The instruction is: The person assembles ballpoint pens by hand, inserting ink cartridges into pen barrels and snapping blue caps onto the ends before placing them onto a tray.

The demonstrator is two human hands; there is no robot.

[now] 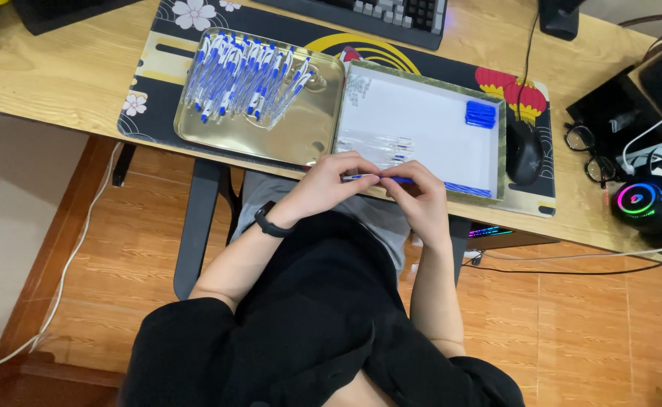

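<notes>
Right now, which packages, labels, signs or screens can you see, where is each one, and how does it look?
No packages, signs or screens show.
Lit emblem: on the black headset, desk's right edge; round, ringed in rainbow light.
Printed desk mat: under both trays; black with white flowers, yellow arc, red lanterns.

Wooden desk [59,71] carries a patterned mat [157,56], headset [651,202] and glasses [588,151].

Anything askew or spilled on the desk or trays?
Nothing stands out. Finished pens lie in a rough row on the gold tray, parts sit sorted in the white tray, and the left hand and right hand hold one blue pen part between them.
</notes>
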